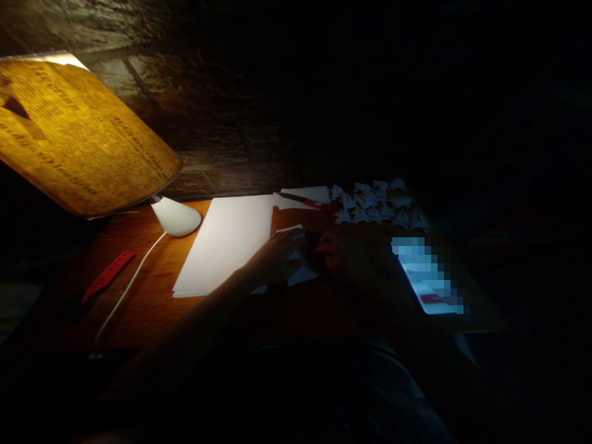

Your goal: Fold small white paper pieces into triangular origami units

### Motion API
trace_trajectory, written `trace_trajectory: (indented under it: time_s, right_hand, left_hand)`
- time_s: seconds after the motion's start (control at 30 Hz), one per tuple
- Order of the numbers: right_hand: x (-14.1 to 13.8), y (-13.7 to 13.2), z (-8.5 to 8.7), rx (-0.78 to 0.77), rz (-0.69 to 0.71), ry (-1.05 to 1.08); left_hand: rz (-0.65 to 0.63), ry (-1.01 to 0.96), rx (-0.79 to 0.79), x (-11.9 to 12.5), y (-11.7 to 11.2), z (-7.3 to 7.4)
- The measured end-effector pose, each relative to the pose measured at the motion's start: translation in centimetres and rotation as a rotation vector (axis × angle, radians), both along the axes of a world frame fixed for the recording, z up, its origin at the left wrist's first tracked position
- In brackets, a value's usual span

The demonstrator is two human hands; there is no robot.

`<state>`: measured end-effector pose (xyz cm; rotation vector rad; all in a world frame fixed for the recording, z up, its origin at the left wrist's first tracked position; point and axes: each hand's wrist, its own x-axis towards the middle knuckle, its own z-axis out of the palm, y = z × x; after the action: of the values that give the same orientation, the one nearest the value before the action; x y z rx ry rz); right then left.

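My left hand (pixel 278 248) reaches over a small piece of white paper (pixel 296 253) at the middle of the table, its fingers stretched out and resting on it. Close by on the right, my right hand (pixel 340 251) is in deep shadow with its fingers curled in near the paper's edge. Whatever lies between those fingers is too dark to make out. Another white piece (pixel 303 275) shows on the wood just below the hands. A stack of white sheets (pixel 226 246) lies to the left, partly behind my left forearm.
Several folded paper pieces (pixel 365 200) crowd the back right. A red-handled tool (pixel 319 205) crosses more paper (pixel 305 193). A lit phone (pixel 428 277) lies at right. At left stand a lamp (pixel 176 217) with a printed shade (pixel 87 135), its cord, and a red cutter-like object (pixel 108 275).
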<state>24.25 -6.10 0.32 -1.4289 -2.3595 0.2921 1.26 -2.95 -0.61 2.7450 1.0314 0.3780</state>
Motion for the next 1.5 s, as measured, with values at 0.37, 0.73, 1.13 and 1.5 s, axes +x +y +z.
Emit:
trace_trajectory:
  time_s: [0.37, 0.73, 1.13, 1.5]
  right_hand:
    - [-0.4, -0.3, 0.9, 0.007, 0.108, -0.092]
    - [-0.5, -0.3, 0.7, 0.004, 0.204, -0.118]
    - [-0.5, -0.9, 1.6, -0.059, 0.225, -0.111]
    - [0.0, -1.0, 1.0, 0.005, 0.124, -0.034]
  left_hand:
    - [-0.003, -0.012, 0.004, 0.3, -0.3, 0.0]
    - [-0.032, -0.035, 0.018, 0.5, -0.1, 0.0]
    - [-0.04, -0.041, 0.012, 0.6, 0.0, 0.0]
    - [-0.018, 0.0, -0.005, 0.6, -0.3, 0.4]
